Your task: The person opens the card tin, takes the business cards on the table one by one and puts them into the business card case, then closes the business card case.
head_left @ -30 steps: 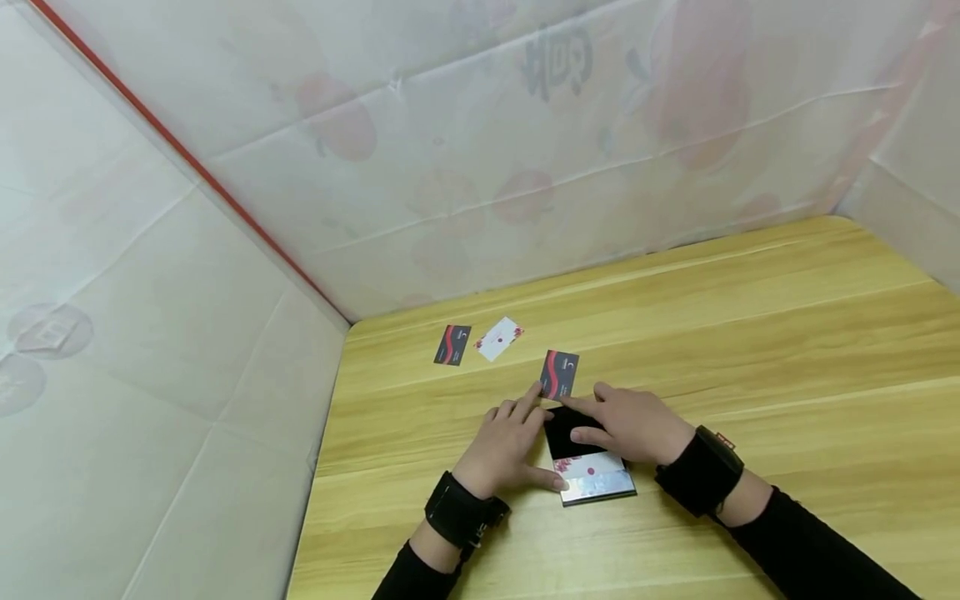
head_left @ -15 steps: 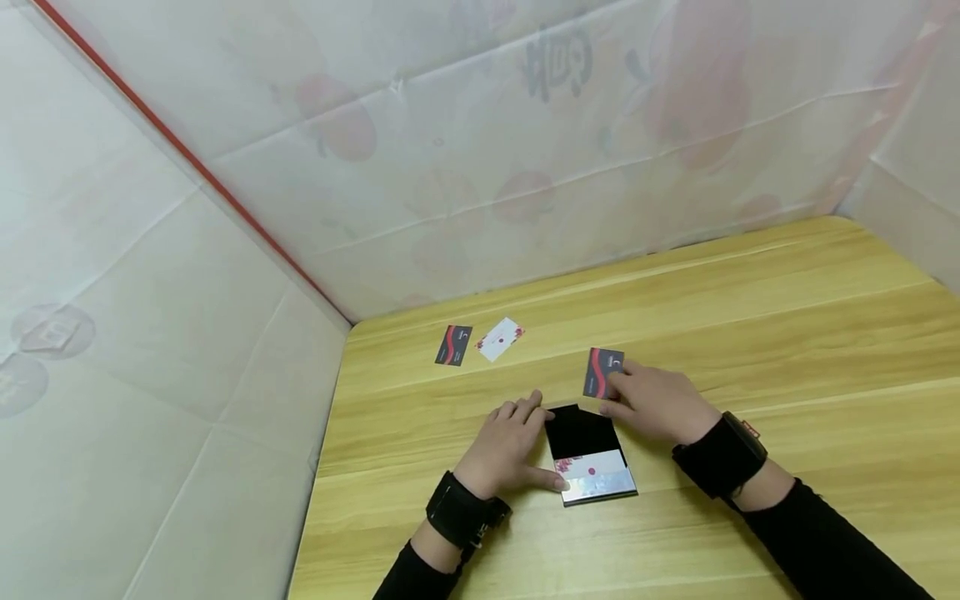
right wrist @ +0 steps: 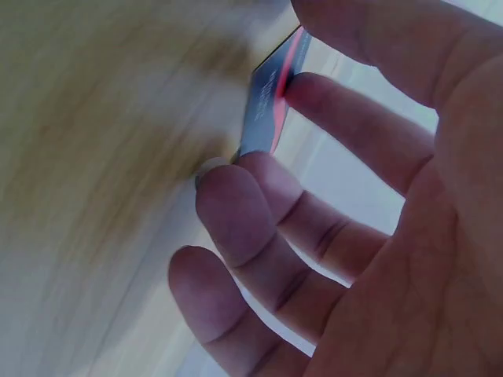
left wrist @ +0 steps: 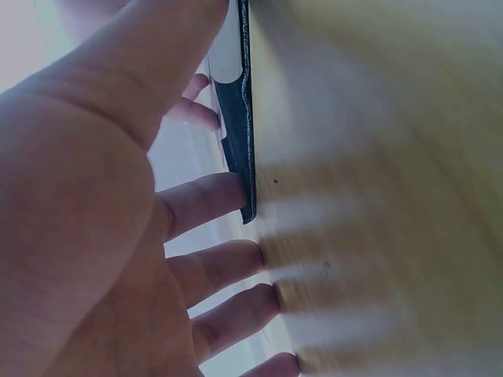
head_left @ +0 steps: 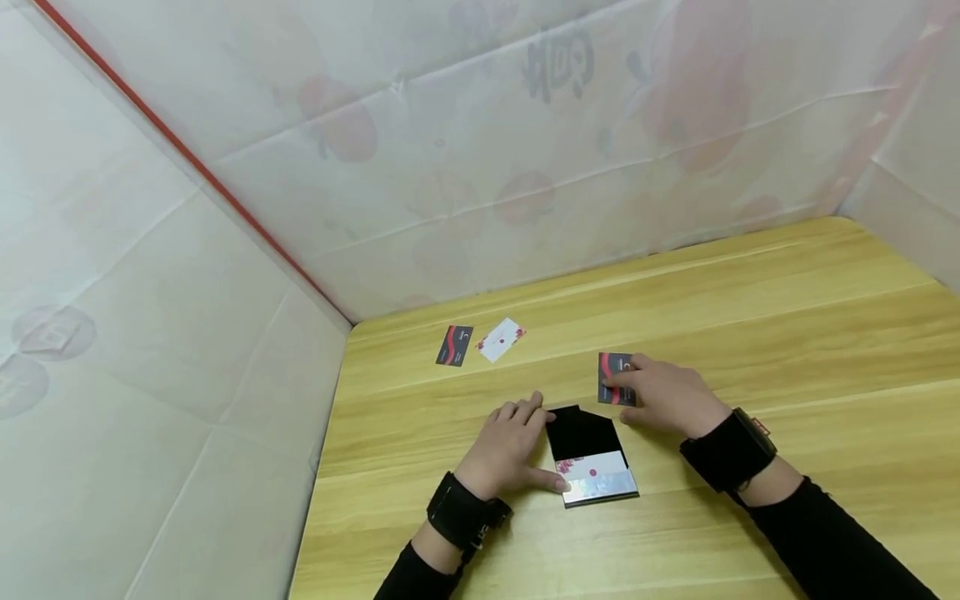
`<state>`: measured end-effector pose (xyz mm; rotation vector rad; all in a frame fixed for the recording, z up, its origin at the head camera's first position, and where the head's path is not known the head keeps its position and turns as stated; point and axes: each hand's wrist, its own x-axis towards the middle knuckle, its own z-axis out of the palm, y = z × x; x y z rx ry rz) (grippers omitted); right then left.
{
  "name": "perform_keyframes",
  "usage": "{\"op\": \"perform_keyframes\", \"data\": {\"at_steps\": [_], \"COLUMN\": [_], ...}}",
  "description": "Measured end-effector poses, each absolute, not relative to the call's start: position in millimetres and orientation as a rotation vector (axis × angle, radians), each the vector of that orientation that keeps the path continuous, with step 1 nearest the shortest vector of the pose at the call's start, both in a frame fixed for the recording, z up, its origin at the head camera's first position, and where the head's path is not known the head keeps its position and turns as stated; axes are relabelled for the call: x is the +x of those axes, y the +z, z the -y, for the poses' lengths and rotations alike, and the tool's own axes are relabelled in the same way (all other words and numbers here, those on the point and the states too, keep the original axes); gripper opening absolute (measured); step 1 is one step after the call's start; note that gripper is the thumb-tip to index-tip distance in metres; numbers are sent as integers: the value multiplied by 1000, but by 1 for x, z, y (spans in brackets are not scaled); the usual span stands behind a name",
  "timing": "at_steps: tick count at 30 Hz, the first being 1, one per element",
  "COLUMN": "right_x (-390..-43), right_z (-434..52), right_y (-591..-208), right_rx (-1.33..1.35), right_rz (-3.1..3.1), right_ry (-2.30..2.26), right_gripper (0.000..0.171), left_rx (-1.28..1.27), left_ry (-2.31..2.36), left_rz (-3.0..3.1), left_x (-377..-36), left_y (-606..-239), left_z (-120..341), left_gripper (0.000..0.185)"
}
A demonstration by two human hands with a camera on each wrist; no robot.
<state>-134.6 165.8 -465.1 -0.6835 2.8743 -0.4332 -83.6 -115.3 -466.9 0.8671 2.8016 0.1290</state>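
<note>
An opened black card holder (head_left: 583,435) lies on the table, its silver band (head_left: 600,487) nearest me and a white flowered card (head_left: 606,464) tucked behind that band. Across its left side rests my left hand (head_left: 501,448), thumb on the band's corner and index fingertip at the far corner. The left wrist view shows the holder's dark edge (left wrist: 250,141) beside the spread fingers. Beyond and right of the holder, my right hand (head_left: 671,398) touches a dark grey business card (head_left: 609,367) with a red wave. Its index fingertip presses on the card's face; the hand partly hides it.
Farther back on the left lie another dark grey card (head_left: 454,346) and a white flowered card (head_left: 501,340). The wooden table (head_left: 787,350) meets hanging pale printed sheets (head_left: 465,150) at its back and left side.
The dark card has shifted to the right with my right hand, from just beyond the holder to past its far right corner. My left hand and the holder stay in place.
</note>
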Motion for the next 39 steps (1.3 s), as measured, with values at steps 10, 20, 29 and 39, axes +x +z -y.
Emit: {"op": "perform_keyframes", "data": {"at_steps": [10,20,29,39], "right_x": [-133,-137,-141,-141], "right_z": [-166,-173,-183,-187], "right_y": [-464,-464,-461,-461], "right_rx": [-785,-761,-594,-549], "right_rz": [-2939,-2904,-2852,-2828], "right_ry": [-451,-469,-501,-504], "right_gripper": [25,42,58,53], "left_rx": [870,862,859,868], "left_ry": [158,144,132,134], "left_rz": [-2799,-2803,-2802,-2799], "left_x": [-82,-82,-82,-81], "left_y": [-466,-471,-470,-469], "left_z": [116,118,117,117], "left_gripper": [99,98,100,99]}}
